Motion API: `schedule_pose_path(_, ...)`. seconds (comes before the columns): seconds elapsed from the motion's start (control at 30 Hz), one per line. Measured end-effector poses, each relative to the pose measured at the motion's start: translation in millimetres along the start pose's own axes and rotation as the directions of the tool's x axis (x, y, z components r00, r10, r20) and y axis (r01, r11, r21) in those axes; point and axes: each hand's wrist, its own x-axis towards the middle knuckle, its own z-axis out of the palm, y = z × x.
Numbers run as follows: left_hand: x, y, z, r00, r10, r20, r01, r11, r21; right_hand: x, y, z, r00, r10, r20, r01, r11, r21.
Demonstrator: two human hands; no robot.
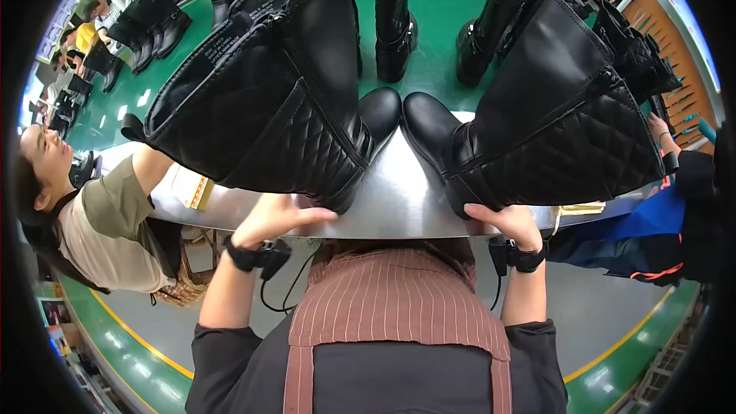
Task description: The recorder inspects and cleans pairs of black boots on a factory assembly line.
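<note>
Two tall black boots with quilted shafts and side zips stand on a shiny metal table edge (395, 176), their toes meeting in the middle. At the heel of the left boot (307, 84) is my left hand (270, 218), its thumb laid against the heel and its other fingers hidden by the shaft. My right hand (512, 224) grips the right boot (548, 100) the same way, thumb at the heel, fingers out of sight beneath the shaft. Both shafts lean outward, and the left one's opening shows a dark lining with print inside. A black strap device sits on each wrist.
More black boots (392, 23) stand on the green surface beyond, with others (479, 42) at the far right. A person (100, 215) is close on my left; another person's dark sleeve (690, 176) is on my right. A small yellow-edged pad (198, 190) lies on the table.
</note>
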Motion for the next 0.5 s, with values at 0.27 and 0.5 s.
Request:
schedule_pose_path(0.27, 20, 25, 61, 0.992, -0.117, -0.056, 0.108, 0.984, -0.145, -16, 7, 28, 0.966, -0.148, -0.212, 0.132, 0.988, -0.085)
schedule_pose_path(0.5, -18, 31, 61, 0.878, -0.364, 0.312, 0.480, 0.674, -0.562, -48, 16, 48, 0.993, -0.038, -0.110, 0.062, 0.973, 0.225)
